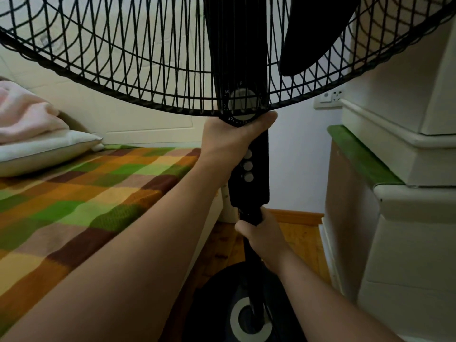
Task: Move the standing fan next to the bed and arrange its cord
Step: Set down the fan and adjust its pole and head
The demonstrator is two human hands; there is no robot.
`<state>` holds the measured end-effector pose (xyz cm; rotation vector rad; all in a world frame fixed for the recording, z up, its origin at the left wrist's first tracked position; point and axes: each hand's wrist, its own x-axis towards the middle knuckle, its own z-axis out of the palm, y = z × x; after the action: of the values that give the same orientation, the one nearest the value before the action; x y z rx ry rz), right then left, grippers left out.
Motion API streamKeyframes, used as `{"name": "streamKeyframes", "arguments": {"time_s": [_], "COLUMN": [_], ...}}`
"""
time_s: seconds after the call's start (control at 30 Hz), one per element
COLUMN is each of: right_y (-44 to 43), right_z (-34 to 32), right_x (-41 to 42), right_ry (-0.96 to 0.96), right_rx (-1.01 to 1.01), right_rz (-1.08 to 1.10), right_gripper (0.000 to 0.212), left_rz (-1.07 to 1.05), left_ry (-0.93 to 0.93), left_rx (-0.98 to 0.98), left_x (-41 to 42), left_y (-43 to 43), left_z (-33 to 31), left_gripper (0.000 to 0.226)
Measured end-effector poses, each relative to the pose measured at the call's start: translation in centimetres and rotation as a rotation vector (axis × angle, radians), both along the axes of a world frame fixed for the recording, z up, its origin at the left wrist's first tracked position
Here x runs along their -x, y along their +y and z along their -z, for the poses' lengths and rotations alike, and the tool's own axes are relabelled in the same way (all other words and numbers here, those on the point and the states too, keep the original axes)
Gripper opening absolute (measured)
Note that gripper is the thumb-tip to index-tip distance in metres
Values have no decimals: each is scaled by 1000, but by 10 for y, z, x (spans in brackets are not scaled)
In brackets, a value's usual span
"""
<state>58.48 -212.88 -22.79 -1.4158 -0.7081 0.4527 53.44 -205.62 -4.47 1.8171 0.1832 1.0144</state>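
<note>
A black standing fan (256, 178) fills the middle of the head view, its wire cage across the top and its round base (217, 304) on the wooden floor below. My left hand (232, 139) grips the top of the control column, just under the timer dial. My right hand (264, 238) is wrapped around the pole below the control box. The bed (81, 201), with a green, orange and brown checked cover, lies directly left of the fan. The cord is not visible.
A cream cabinet (399, 169) with a green-edged ledge stands close on the right. A wall socket (329, 98) sits behind the cage at right. A white pillow (47, 151) and pink blanket (22, 112) lie at the bed's head. Narrow wooden floor (301, 240) runs between bed and cabinet.
</note>
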Motion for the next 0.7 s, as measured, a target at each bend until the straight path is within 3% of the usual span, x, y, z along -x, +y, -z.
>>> {"name": "streamKeyframes", "arguments": {"time_s": [0.13, 0.27, 0.47, 0.57, 0.7], "right_y": [0, -5, -12, -7, -4], "right_z": [2, -4, -43, -42, -28], "right_x": [-1, -7, -27, -29, -19], "right_ry": [-12, -47, -154, -110, 10], "right_rx": [9, 114, 369, 394, 260], "right_rz": [-3, -35, -144, -145, -119], "right_gripper": [34, 19, 56, 41, 19], "left_rz": [-30, -21, -13, -4, 7], "left_ry": [-12, -9, -32, -34, -40], "left_rx": [-2, 13, 16, 20, 16], "left_x": [2, 3, 3, 4, 6], "left_y": [-3, -5, -7, -6, -8], "left_z": [-1, 0, 2, 2, 1], "left_gripper": [21, 21, 21, 20, 19]}}
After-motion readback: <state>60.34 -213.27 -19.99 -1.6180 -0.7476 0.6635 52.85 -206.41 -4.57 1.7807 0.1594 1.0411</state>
